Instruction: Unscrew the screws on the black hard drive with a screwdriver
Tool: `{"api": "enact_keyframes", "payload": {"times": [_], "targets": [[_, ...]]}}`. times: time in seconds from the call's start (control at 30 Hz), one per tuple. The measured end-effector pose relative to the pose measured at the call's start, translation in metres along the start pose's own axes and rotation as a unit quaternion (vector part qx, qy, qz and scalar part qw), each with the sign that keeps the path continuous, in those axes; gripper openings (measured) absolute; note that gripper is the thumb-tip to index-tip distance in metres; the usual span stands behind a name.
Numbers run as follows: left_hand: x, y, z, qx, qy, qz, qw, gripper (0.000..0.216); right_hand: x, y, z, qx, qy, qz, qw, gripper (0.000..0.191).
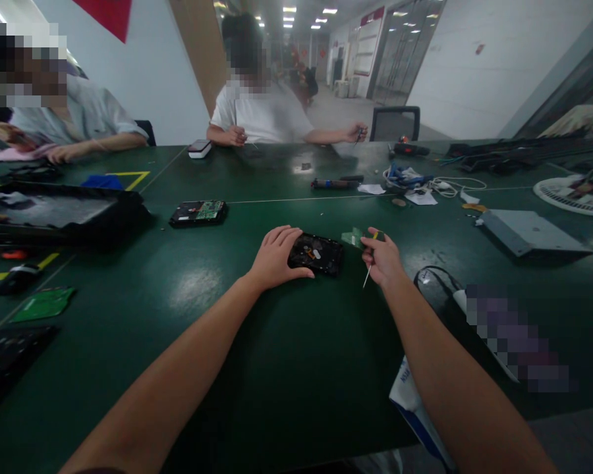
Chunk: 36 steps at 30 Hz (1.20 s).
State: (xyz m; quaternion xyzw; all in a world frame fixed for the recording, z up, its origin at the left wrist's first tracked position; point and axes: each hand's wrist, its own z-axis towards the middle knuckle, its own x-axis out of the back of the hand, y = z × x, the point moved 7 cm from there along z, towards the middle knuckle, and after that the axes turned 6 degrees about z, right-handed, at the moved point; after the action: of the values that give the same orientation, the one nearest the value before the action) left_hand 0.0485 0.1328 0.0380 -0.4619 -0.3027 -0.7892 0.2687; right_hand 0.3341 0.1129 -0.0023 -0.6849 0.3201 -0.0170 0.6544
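On the green table in front of me lies an opened black device casing (pixel 326 258), its inside facing up with a small orange and white part in it. My left hand (pixel 275 258) grips the casing's left end, fingers over the far side and thumb at the near side. To the right of it, apart from the casing, my right hand (pixel 384 258) is closed around a screwdriver (pixel 368 275). Its thin metal shaft points down toward me, and a yellow and black part shows by the fingers. The same fingers pinch a small green, partly see-through piece (pixel 352 237), perhaps a circuit board.
Left are another opened device (pixel 198 212), a large black housing (pixel 69 214), a green circuit board (pixel 44 304) and a mouse (pixel 17 278). A grey metal box (pixel 534 232), cables (pixel 408 176) and a white round grille (pixel 573 197) lie right. Two people (pixel 264 108) sit across.
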Motion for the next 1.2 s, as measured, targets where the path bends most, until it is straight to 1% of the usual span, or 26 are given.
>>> {"api": "enact_keyframes", "payload": {"times": [0.1,0.17,0.23,0.3,0.33,0.4,0.47,0.6,0.73,0.83,0.93,1.1,1.2], "targets": [[0.006,0.037,-0.017,-0.006,0.031,0.037,0.999,0.063,-0.008,0.002,-0.003,-0.005,-0.035,0.0,0.999,0.049],[0.005,0.066,-0.027,-0.006,0.04,0.055,0.998,0.043,-0.017,0.004,-0.008,-0.015,-0.066,-0.004,0.998,0.047],[-0.001,0.098,-0.036,-0.027,0.022,0.055,0.998,0.036,-0.025,0.005,-0.015,-0.02,-0.092,-0.016,0.995,0.044],[-0.012,0.128,-0.045,-0.073,-0.024,0.035,0.996,0.031,-0.032,0.006,-0.021,-0.023,-0.115,-0.028,0.993,0.043],[-0.016,0.14,-0.048,-0.097,-0.044,0.026,0.994,0.031,-0.036,0.006,-0.024,-0.026,-0.128,-0.032,0.991,0.043],[-0.021,0.152,-0.052,-0.115,-0.063,0.03,0.991,0.033,-0.041,0.006,-0.028,-0.036,-0.153,-0.038,0.987,0.043],[-0.022,0.151,-0.051,-0.113,-0.074,0.039,0.99,0.035,-0.044,0.006,-0.031,-0.041,-0.166,-0.047,0.984,0.043],[-0.02,0.128,-0.043,-0.092,-0.095,0.049,0.99,0.034,-0.044,0.005,-0.031,-0.033,-0.157,-0.063,0.985,0.041],[-0.018,0.114,-0.039,-0.094,-0.108,0.054,0.988,0.035,-0.045,0.011,-0.029,-0.033,-0.153,-0.104,0.982,0.047],[-0.02,0.115,-0.04,-0.109,-0.107,0.055,0.987,0.035,-0.043,0.014,-0.027,-0.019,-0.14,-0.137,0.98,0.047],[-0.024,0.12,-0.042,-0.127,-0.096,0.045,0.986,0.034,-0.042,0.014,-0.028,-0.007,-0.13,-0.161,0.978,0.041],[-0.03,0.119,-0.042,-0.109,-0.076,0.041,0.99,0.045,-0.042,0.011,-0.03,0.011,-0.113,-0.185,0.976,0.032],[-0.028,0.119,-0.043,-0.096,-0.072,0.045,0.992,0.056,-0.043,0.011,-0.031,0.023,-0.115,-0.189,0.975,0.045]]}}
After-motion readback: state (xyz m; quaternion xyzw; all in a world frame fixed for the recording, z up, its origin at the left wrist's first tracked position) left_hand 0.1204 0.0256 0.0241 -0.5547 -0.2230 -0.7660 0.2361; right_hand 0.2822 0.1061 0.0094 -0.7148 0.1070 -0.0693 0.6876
